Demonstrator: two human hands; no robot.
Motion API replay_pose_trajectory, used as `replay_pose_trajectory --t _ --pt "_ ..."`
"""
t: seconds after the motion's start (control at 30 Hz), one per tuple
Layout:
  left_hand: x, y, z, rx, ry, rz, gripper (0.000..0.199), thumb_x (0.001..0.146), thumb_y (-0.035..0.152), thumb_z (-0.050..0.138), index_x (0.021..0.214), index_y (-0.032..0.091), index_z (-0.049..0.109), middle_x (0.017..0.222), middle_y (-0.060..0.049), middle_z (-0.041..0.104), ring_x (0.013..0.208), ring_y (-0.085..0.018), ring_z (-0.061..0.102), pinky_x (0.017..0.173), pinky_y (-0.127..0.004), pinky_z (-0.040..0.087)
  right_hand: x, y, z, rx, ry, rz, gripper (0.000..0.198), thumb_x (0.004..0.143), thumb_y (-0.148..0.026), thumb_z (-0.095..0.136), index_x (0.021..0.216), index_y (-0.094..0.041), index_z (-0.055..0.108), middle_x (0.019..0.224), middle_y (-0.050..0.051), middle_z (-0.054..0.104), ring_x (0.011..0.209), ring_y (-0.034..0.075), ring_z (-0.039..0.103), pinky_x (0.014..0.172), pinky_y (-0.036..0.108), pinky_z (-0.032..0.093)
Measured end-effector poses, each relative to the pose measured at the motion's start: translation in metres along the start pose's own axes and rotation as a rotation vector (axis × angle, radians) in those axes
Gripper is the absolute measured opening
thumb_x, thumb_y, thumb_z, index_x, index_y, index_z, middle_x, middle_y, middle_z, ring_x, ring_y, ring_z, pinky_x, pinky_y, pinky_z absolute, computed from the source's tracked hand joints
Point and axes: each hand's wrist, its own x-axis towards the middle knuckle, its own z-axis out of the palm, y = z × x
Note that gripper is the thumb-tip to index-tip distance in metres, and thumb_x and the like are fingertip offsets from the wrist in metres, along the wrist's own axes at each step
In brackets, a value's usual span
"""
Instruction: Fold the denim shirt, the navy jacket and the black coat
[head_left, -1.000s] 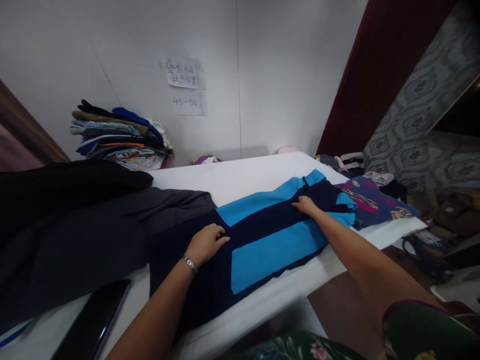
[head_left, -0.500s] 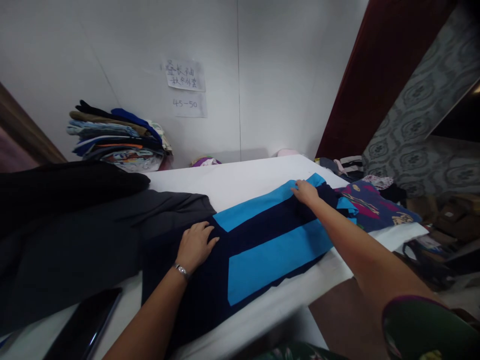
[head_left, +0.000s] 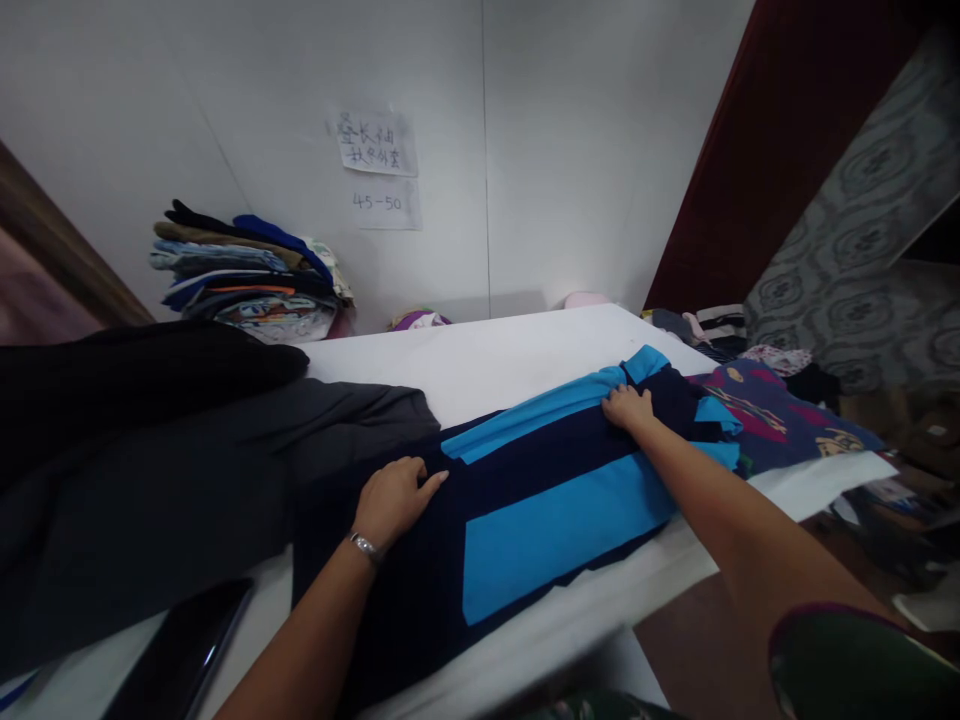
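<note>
A dark navy garment (head_left: 525, 475) with bright blue panels lies spread across the table, its exact kind not clear. My left hand (head_left: 394, 500), with a silver bracelet on the wrist, has its fingers curled on the garment's far edge and the thumb pointing right. Farther right, my right hand (head_left: 628, 408) pinches the far blue strip, which is turned partly inward and rumpled there. Fingertips of both hands are partly hidden in the cloth. Dark grey clothing (head_left: 352, 420) lies beside my left hand.
Folded clothes (head_left: 251, 275) are stacked at the back left, near black cloth (head_left: 150, 370). A patterned purple-blue garment (head_left: 780, 420) lies at the right end of the white table (head_left: 480, 350). A black phone-like object (head_left: 180, 650) rests at front left. Handwritten papers (head_left: 379, 145) hang on the wall.
The far blue strip has become narrower as its edge turned inward. My right hand has slid slightly nearer along with it. The view has shifted a little.
</note>
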Motion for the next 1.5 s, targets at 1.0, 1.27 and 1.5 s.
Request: replay_pose_trajectory --t 1.0,1.27,1.5 --pt "0.002 -0.004 0.006 0.098 0.119 -0.021 0.024 0.089 0.035 0.044 0.093 0.018 0.061 0.096 -0.008 0.062 0.093 -0.023 0.056 0.079 -0.034 0.040 0.022 -0.034 0.018 0.173 0.040 0.116 0.081 0.090 -0.062 0.016 0.149 -0.007 0.020 0.156 0.014 0.013 0.143 0.031 0.007 0.112 0.053 0.009" --pt "0.004 -0.006 0.001 0.027 -0.008 -0.066 0.022 0.089 0.037 0.043 0.088 0.020 0.058 0.092 -0.005 0.064 0.088 -0.021 0.058 0.069 -0.030 0.040 0.022 -0.033 -0.007 0.199 -0.025 0.055 0.077 0.089 -0.058 0.031 0.149 -0.012 0.022 0.157 0.014 0.012 0.143 0.032 0.009 0.110 0.055 0.013" --pt "0.004 -0.008 0.000 -0.027 0.003 -0.075 0.023 0.088 0.039 0.044 0.084 0.021 0.058 0.089 -0.005 0.064 0.087 -0.020 0.059 0.066 -0.029 0.038 -0.003 -0.037 0.017 0.125 0.035 -0.022 0.072 0.094 -0.056 0.021 0.147 -0.009 0.028 0.155 0.015 0.019 0.142 0.029 0.014 0.112 0.047 0.013"
